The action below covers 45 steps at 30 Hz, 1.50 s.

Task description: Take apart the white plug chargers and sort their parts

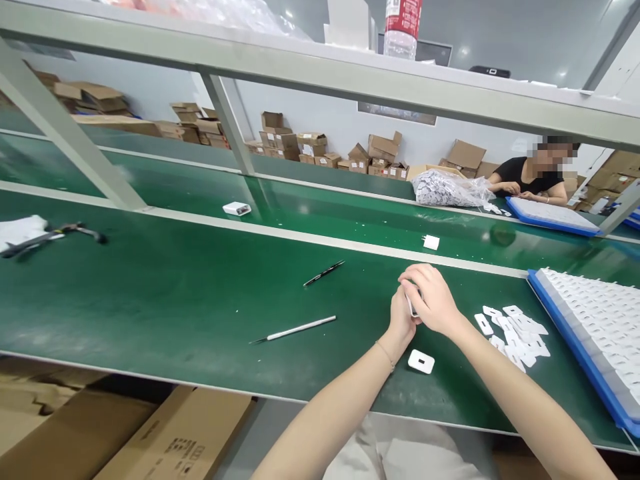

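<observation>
My left hand (401, 317) and my right hand (430, 297) are closed together over a small white charger housing (415, 308). Only a pale edge and a dark part of it show between the fingers; the rest is covered. Just below the hands, a flat white cover plate (421, 361) with a small dark slot lies on the green bench. A loose pile of similar white plates (517, 337) is to the right of my right forearm. Beyond my hands lies a white plug charger (431, 243) with its prongs pointing left.
A blue tray (575, 347) with rows of white pieces stands at the right. A white-handled pick (303, 329) and black tweezers (324, 273) lie left of my hands. Pliers (55, 235) and a white housing (237, 209) are farther left. A person (530, 177) sits opposite.
</observation>
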Tool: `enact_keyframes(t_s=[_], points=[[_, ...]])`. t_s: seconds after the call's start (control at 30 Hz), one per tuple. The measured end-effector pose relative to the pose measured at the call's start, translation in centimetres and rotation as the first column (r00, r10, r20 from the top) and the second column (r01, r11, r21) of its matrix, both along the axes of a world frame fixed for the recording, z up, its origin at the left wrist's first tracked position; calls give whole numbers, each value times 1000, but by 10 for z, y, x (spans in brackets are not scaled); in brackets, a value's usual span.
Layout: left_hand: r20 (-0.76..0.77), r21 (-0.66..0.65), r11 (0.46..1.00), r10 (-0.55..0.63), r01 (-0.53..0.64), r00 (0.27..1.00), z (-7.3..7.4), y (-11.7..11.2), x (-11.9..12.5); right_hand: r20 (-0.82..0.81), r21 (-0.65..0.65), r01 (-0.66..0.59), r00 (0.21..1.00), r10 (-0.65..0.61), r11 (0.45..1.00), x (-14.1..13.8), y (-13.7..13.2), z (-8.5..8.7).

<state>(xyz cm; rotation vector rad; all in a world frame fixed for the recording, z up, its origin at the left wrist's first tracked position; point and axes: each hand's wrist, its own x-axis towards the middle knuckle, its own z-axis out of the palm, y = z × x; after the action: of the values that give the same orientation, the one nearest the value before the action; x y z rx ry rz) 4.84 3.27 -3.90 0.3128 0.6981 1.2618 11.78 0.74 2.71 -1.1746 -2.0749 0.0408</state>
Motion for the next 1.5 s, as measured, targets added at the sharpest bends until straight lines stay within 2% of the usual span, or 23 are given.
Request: enact_keyframes(t_s=[0.07, 0.13, 0.23, 0.3, 0.33, 0.43, 0.57, 0.63, 0.67, 0.73, 0.8, 0.83, 0.9, 1.0, 1.07, 1.2, 1.3, 1.33, 1.4, 1.5], points=[[-6, -2, 1000, 25, -25, 1000, -1, 4, -3, 18, -75, 24, 1000, -23, 997, 9, -14, -6], [-18, -5, 999, 54, -54, 998, -1, 9, -6, 20, -239, 6, 1000, -1, 971, 22, -32, -10], [-32, -10, 995, 98, -99, 995, -1, 15, -8, 106, -505, -133, 971, 214, 853, 37, -58, -15], [-40, -9, 995, 103, -104, 994, 0, 16, -8, 192, -582, -200, 908, 372, 788, 39, -71, -19], [-45, -7, 995, 101, -101, 994, 0, 16, -8, 244, -587, -204, 878, 411, 784, 37, -75, -22], [-58, 2, 995, 97, -97, 994, 0, 14, -7, 418, -513, -160, 812, 408, 844, 30, -79, -34], [-67, 6, 994, 108, -108, 992, -1, 14, -7, 610, -324, -135, 727, 316, 936, 30, -72, -48], [-65, 7, 994, 106, -106, 992, -2, 16, -7, 623, -259, -145, 731, 280, 955, 36, -62, -49], [-63, 7, 995, 104, -103, 993, -3, 17, -7, 575, -268, -153, 767, 286, 951, 42, -55, -48], [-59, 5, 995, 99, -99, 993, -4, 19, -7, 333, -354, -110, 913, 235, 929, 59, -31, -41], [-57, 1, 995, 96, -96, 994, -6, 20, -7, 45, -450, 19, 999, 1, 893, 83, 7, -30], [-58, -3, 995, 95, -95, 994, -6, 21, -7, -17, -466, 109, 991, -133, 878, 97, 29, -24], [-61, -9, 995, 94, -95, 994, -7, 22, -7, -23, -459, 256, 954, -299, 851, 127, 78, -13], [-67, -16, 995, 100, -101, 993, -9, 25, -8, 48, -473, 435, 881, -470, 766, 168, 143, -4], [-68, -19, 994, 106, -107, 992, -11, 27, -9, 144, -490, 519, 841, -522, 701, 188, 173, -4], [-66, -27, 994, 107, -109, 992, -14, 30, -10, 360, -535, 596, 802, -476, 599, 209, 201, -12], [-59, -35, 996, 83, -86, 995, -16, 29, -10, 460, -525, 617, 785, -415, 586, 211, 201, -10], [-56, -37, 996, 74, -76, 996, -17, 28, -9, 472, -518, 605, 791, -388, 604, 207, 198, -8], [-51, -37, 998, 57, -59, 997, -17, 27, -8, 462, -514, 528, 834, -300, 676, 193, 185, -5], [-47, -31, 998, 44, -45, 998, -17, 27, -7, 402, -534, 324, 910, -103, 781, 159, 155, -8]])
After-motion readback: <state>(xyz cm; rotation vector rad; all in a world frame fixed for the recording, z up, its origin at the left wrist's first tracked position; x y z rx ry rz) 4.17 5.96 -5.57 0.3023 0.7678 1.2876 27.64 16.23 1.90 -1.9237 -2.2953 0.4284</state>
